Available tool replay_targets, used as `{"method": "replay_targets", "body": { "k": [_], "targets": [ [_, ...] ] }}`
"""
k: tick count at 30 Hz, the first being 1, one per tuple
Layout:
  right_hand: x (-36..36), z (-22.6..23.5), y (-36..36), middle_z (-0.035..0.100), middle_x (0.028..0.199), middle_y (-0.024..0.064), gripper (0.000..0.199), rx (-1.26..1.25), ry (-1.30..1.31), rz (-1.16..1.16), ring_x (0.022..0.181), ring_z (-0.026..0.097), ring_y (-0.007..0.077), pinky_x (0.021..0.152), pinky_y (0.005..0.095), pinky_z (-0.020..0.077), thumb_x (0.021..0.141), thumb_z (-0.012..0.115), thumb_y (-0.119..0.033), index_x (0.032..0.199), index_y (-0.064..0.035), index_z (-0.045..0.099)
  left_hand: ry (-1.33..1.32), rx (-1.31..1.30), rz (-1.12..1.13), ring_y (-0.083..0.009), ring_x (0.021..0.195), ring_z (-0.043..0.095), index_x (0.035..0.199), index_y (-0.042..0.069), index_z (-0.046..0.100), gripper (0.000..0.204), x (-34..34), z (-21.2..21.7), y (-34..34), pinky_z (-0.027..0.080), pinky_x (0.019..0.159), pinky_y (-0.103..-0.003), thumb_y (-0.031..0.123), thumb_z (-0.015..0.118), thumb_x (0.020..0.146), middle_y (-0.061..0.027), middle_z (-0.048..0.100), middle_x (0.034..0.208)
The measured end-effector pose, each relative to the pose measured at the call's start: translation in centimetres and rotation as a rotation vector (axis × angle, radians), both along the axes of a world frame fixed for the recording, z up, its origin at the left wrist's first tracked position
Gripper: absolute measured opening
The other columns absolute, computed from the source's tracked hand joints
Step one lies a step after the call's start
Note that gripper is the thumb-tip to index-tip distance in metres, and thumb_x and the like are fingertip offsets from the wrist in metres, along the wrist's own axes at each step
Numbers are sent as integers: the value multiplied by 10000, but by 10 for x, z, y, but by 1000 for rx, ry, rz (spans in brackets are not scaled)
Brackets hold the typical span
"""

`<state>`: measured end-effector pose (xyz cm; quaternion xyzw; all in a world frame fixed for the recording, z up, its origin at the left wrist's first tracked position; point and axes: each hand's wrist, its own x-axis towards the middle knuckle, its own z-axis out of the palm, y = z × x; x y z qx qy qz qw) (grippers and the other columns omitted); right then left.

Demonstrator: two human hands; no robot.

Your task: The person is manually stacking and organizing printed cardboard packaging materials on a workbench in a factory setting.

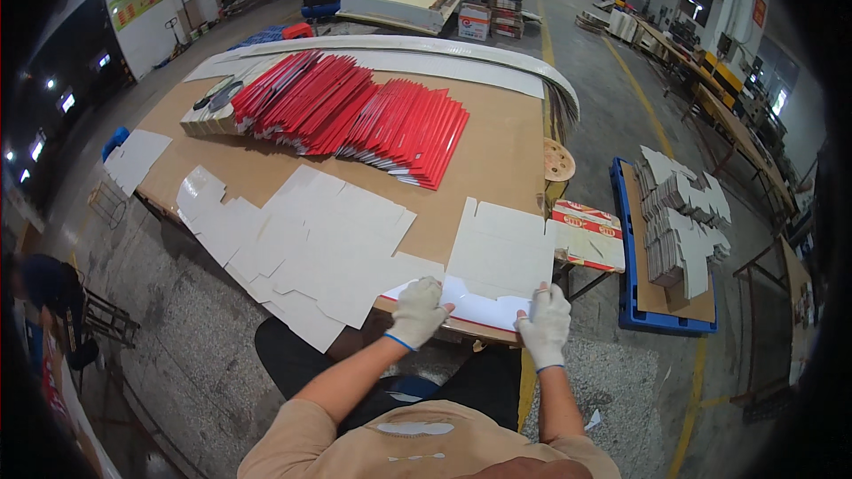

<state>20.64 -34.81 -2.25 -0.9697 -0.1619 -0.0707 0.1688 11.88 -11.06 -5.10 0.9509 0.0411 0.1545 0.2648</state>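
Gloved fingers (429, 285) are bending on the left hand (414, 315), its thumb pointing inward over the left part of a glossy white sheet (482, 302). Opposite, the right hand (548, 326) is touching the sheet's right end, thumb also inward, fingertips reaching the side of a grey board (501, 244) (whether either hand is gripping or merely pressing, I cannot tell). The sheet is lying along the table's (501, 137) near edge, its own near edge showing a thin red line, and the board is lying just beyond it. Left of the board, pale cut cards (324, 231) are spreading in an overlapping heap. Farther back, red folders (408, 129) are leaning in slanting rows. To the right, a blue pallet (626, 253) is carrying stacked card pieces (679, 226).
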Motion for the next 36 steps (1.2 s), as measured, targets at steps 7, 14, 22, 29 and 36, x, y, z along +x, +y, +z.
{"method": "replay_targets", "body": {
  "k": [7,14,22,29,36],
  "targets": [
    [-4,-31,-10,462,1366,200,761,-34,-100,-16,1321,352,398,1103,492,291,756,742,-360,1387,-47,455,-43,286,-109,-338,1033,569,980,40,657,227,-11,-13,-8,456,884,-435,69,574,771,-138,625,1062],
    [-6,-23,-40,587,1143,140,819,1374,100,-162,1011,586,217,903,336,477,842,695,-42,1499,-11,206,-191,38,100,-371,1108,556,999,39,663,248,-22,-13,39,463,925,-458,67,602,759,-194,621,1097],
    [-19,6,65,617,1153,140,455,149,-470,462,1013,596,305,859,420,492,716,683,-87,1165,-45,625,87,-68,-236,-374,1121,553,1026,33,664,269,-13,20,-44,437,966,-470,154,631,788,-201,612,1137],
    [-17,-15,49,668,1109,128,495,297,-323,470,923,595,338,827,428,482,646,584,16,1132,-47,660,43,444,-363,-293,1055,560,1073,97,657,369,-54,39,-3,408,876,-417,293,693,763,-151,607,1110],
    [-15,-28,46,666,1143,112,562,354,-324,482,964,592,326,869,405,487,640,599,39,1186,-80,658,-138,582,134,-325,1124,551,926,73,673,291,18,7,40,365,1005,-459,328,670,785,-148,644,971]
  ]
}}
